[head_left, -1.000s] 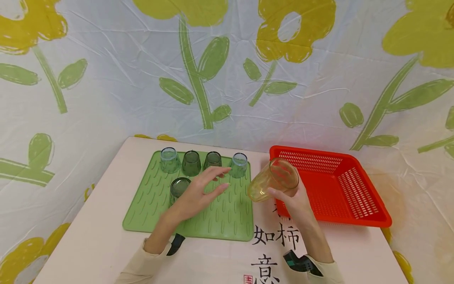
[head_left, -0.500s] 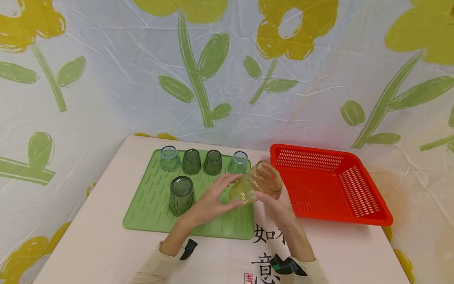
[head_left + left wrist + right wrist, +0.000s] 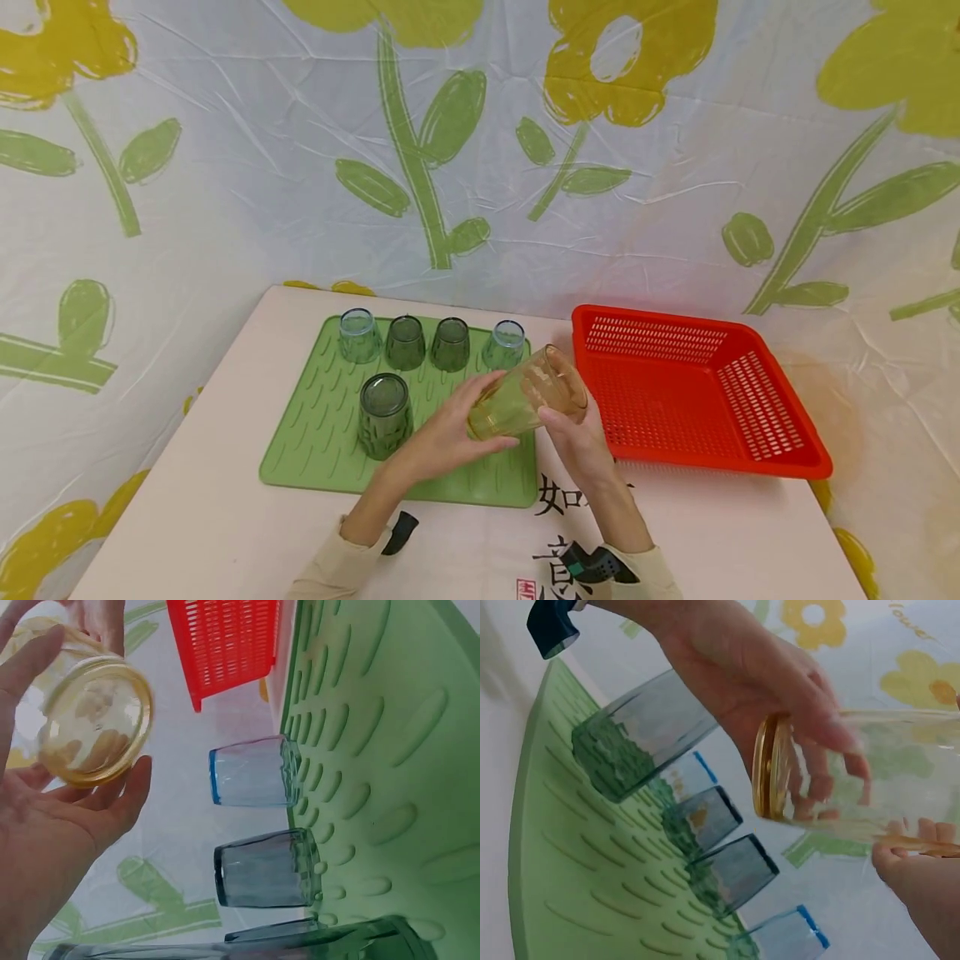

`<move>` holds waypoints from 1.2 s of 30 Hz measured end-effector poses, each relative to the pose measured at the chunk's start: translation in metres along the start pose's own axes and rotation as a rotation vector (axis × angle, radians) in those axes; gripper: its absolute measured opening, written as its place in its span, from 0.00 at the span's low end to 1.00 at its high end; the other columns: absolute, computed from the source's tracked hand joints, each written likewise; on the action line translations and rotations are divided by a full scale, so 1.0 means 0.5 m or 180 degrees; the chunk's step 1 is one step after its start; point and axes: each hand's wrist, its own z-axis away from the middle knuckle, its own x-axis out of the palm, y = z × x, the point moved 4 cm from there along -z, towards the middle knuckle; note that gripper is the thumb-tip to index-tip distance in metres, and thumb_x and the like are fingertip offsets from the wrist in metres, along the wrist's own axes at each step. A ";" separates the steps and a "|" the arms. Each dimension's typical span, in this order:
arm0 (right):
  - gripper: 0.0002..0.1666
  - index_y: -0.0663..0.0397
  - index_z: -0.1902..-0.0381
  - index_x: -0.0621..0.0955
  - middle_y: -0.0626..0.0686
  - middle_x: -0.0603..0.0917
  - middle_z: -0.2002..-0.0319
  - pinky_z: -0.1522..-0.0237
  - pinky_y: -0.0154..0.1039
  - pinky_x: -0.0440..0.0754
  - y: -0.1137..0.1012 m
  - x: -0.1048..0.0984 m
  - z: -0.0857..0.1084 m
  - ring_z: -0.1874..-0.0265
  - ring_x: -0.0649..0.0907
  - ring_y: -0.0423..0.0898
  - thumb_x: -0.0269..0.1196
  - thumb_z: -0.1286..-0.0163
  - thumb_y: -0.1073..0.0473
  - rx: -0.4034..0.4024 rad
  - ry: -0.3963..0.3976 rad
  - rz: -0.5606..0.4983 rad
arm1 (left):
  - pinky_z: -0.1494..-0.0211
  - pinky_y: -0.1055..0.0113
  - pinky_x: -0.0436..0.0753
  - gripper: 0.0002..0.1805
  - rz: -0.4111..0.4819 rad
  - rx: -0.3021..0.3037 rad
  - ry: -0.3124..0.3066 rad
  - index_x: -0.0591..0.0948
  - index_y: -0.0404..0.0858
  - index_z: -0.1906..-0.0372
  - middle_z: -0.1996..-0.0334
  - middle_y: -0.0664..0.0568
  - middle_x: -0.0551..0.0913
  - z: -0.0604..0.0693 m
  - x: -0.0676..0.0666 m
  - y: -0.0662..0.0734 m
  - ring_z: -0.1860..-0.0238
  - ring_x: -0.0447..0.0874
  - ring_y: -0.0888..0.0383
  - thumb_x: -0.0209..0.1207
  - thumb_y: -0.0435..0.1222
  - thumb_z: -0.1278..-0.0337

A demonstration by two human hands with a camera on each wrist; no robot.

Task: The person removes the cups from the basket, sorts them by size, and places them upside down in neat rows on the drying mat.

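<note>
A tall yellow-tinted drinking glass (image 3: 513, 400) is held tilted above the right side of a green drying mat (image 3: 315, 433), its mouth pointing up and right. My left hand (image 3: 444, 437) curls round the base end; the left wrist view shows the glass's round bottom (image 3: 94, 724) between thumb and fingers. Near the rim my right hand (image 3: 576, 437) grips the glass, thumb on the near side. In the right wrist view, fingers of both hands show round the glass (image 3: 915, 742).
Along the mat's back edge stand upside-down tumblers: a blue-tinted one (image 3: 359, 337), dark ones (image 3: 405, 343) and another blue one (image 3: 504, 343). A taller dark green glass (image 3: 385, 417) stands nearer, left of my left hand. On the right lies a red plastic basket (image 3: 720, 458).
My right hand has brought the glass left from the basket's edge to over the mat. My left hand has moved right and taken hold of its base.
</note>
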 end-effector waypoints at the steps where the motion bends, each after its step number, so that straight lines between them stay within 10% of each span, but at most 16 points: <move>1: 0.42 0.49 0.22 0.63 0.50 0.70 0.29 0.30 0.44 0.71 -0.002 -0.001 0.000 0.31 0.73 0.49 0.61 0.31 0.72 -0.0028 0.0029 -0.0031 | 0.47 0.56 0.82 0.48 0.0014 -0.0018 0.0023 0.62 0.54 0.22 0.30 0.52 0.70 0.002 -0.002 0.001 0.41 0.76 0.55 0.75 0.50 0.44; 16: 0.53 0.50 0.21 0.58 0.53 0.61 0.26 0.39 0.45 0.80 -0.017 -0.055 0.010 0.32 0.71 0.54 0.71 0.38 0.68 0.0394 -0.0236 0.1245 | 0.54 0.61 0.85 0.42 0.0104 0.0105 0.0617 0.72 0.51 0.32 0.40 0.59 0.77 0.026 -0.056 0.040 0.49 0.77 0.57 0.80 0.47 0.53; 27: 0.50 0.53 0.27 0.65 0.56 0.74 0.33 0.39 0.46 0.81 0.007 -0.055 0.013 0.33 0.74 0.49 0.77 0.43 0.71 0.0309 -0.0815 0.2001 | 0.42 0.57 0.82 0.45 -0.0038 0.0346 0.0635 0.72 0.46 0.32 0.39 0.58 0.77 0.023 -0.060 0.054 0.40 0.77 0.58 0.82 0.45 0.57; 36: 0.53 0.36 0.22 0.60 0.47 0.71 0.29 0.31 0.69 0.63 0.058 -0.016 0.018 0.27 0.69 0.52 0.77 0.38 0.57 0.0330 -0.0945 0.2661 | 0.33 0.51 0.75 0.47 -0.0168 0.0392 0.0421 0.72 0.44 0.31 0.37 0.58 0.76 0.010 -0.044 0.051 0.36 0.73 0.58 0.83 0.45 0.59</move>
